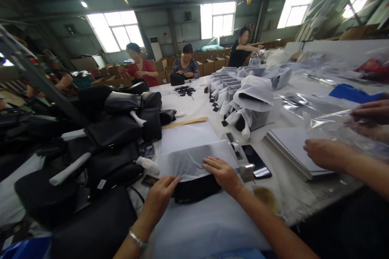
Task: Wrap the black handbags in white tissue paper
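A black bag (pixel 199 189) lies on white sheets in front of me, its upper part covered by thin white tissue paper (pixel 188 160). My left hand (pixel 161 194) pinches the tissue's near left edge between thumb and fingers. On the right, my right hand (pixel 223 174) rests on the tissue with fingers stretched out, just above the black bag. A dark tag (pixel 150 181) lies beside my left hand. Beyond my right hand stand a metal tape dispenser (pixel 240 158) and a black phone (pixel 255 162).
Black bags (pixel 121 129) are piled along the left. Tissue-wrapped bags (pixel 240 93) stand in rows behind. At right, another person's hands (pixel 331 156) are near clear plastic and a stack of white boards (pixel 291 149). Several people work across the table.
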The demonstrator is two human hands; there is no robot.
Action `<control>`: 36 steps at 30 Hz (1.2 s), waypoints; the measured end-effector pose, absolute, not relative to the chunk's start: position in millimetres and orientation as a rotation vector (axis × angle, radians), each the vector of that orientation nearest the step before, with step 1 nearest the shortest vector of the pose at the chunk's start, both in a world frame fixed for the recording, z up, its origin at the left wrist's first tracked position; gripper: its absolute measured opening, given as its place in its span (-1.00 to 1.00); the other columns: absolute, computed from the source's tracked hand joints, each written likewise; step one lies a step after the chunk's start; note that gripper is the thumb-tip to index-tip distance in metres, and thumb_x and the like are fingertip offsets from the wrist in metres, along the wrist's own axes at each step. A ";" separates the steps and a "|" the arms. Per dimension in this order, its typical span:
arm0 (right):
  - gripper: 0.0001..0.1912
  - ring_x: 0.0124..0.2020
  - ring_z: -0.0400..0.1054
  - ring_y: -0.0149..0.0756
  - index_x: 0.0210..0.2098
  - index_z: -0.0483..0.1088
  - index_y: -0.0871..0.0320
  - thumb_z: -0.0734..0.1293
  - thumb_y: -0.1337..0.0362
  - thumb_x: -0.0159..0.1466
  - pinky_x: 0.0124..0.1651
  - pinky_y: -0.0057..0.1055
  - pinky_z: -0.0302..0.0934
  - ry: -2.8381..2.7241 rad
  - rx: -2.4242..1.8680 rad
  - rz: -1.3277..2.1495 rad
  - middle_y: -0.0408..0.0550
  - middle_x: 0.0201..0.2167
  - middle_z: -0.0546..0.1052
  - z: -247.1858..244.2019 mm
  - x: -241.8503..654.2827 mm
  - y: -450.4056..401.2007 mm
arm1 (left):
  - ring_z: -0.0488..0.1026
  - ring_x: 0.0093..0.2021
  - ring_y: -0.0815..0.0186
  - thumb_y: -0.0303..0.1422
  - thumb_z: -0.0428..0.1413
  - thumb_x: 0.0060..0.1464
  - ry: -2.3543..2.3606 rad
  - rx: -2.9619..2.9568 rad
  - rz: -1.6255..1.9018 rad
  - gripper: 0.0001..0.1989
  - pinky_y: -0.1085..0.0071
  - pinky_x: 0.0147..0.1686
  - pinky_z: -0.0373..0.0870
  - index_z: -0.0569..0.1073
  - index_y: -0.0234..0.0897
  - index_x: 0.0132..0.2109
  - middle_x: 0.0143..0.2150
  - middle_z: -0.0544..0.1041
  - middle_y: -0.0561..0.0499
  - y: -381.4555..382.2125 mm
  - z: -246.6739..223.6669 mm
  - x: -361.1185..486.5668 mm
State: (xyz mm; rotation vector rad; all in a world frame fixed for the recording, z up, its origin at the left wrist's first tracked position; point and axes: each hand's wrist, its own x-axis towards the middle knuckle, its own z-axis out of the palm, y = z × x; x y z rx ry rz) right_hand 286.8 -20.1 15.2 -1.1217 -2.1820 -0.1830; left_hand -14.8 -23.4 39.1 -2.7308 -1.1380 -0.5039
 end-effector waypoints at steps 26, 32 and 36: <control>-0.61 0.26 0.24 -0.11 0.10 0.43 0.04 0.39 0.17 0.28 0.28 -0.04 0.17 -2.335 -1.202 0.105 0.00 0.15 0.48 30.0 322.8 -163.5 | 0.02 0.42 0.01 -0.23 -0.03 0.31 -1.176 -2.758 -0.418 -0.49 -0.07 0.33 0.04 0.20 -0.17 0.35 0.43 0.11 -0.11 -44.6 21.0 49.1; -0.61 0.21 0.28 -0.05 0.09 0.43 0.11 0.39 0.20 0.28 0.28 0.06 0.12 -2.334 -1.254 0.033 0.07 0.11 0.50 2.8 322.9 -198.6 | -0.01 0.43 0.03 -0.23 -0.05 0.32 -1.203 -2.744 -0.460 -0.51 -0.06 0.34 0.00 0.22 -0.18 0.34 0.44 0.11 -0.10 -46.5 18.1 52.3; -0.83 -0.08 0.45 -0.24 -0.11 0.51 0.14 0.32 0.29 0.34 0.06 -0.22 0.31 -2.227 -1.212 0.054 -0.01 -0.17 0.61 -9.7 318.3 -193.1 | -0.02 0.43 0.04 -0.23 -0.05 0.32 -1.210 -2.747 -0.471 -0.50 -0.07 0.34 -0.01 0.21 -0.18 0.34 0.43 0.11 -0.11 -47.1 17.2 52.2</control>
